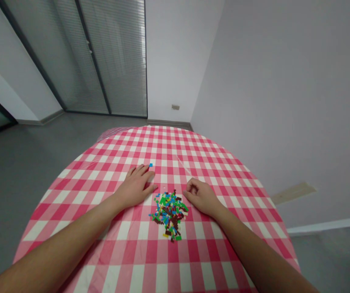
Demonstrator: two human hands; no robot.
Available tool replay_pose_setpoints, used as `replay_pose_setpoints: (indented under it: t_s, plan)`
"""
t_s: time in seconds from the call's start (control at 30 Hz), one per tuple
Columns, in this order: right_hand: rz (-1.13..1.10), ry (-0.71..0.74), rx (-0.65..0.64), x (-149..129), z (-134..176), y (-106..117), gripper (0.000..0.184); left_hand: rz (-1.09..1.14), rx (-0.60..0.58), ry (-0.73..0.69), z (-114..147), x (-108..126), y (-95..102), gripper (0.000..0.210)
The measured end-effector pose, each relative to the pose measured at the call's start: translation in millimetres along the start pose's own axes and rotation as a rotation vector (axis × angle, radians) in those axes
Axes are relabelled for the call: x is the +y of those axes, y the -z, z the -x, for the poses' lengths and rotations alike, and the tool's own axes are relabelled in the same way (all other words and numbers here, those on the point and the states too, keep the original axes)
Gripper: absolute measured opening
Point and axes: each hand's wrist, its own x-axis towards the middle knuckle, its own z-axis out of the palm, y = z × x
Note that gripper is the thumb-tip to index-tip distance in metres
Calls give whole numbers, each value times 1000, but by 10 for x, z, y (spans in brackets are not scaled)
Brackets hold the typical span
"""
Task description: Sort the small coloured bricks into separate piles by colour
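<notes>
A loose heap of small toy building bricks (170, 213) in green, blue, brown, yellow and white lies on the checked tablecloth (162, 276). Left of the heap, my left hand (135, 185) rests palm down with its fingers spread. A single blue brick (151, 165) lies by its fingertips; whether they touch it I cannot tell. My right hand (202, 197) is at the heap's right edge, its fingers curled in and the thumb close to the bricks. Anything inside those curled fingers is hidden.
The round table carries a red and white checked cloth. A white wall (278, 101) rises close on the right. Glass doors with blinds (116, 61) stand beyond the table, and grey floor (16, 175) shows at the left.
</notes>
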Motion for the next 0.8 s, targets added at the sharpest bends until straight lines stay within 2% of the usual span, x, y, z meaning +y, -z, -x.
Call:
replay_pose_setpoints:
  t_s: [0.37, 0.5, 0.53, 0.63, 0.67, 0.73, 0.8]
  plan:
    - [-2, 1, -3, -20, 8, 6, 9, 50, 13, -17, -4, -5, -1, 47]
    - [0, 2, 3, -8, 4, 0, 9, 173, 82, -97, 11, 56, 159, 28]
    - [1, -1, 6, -7, 3, -1, 9, 230, 56, -142, 28, 82, 223, 20]
    - [-1, -2, -1, -12, 0, 2, 8, 416, -208, -311, 109, 174, 400, 15]
    - [-1, 0, -3, -14, 0, 3, 8, 461, -262, -331, 139, 202, 439, 14]
    - [-3, 4, -1, -18, 0, 6, 9, 505, -339, -352, 187, 248, 477, 11]
    - [-3, 7, 4, -19, 1, 8, 9, 522, -368, -357, 210, 271, 478, 9]
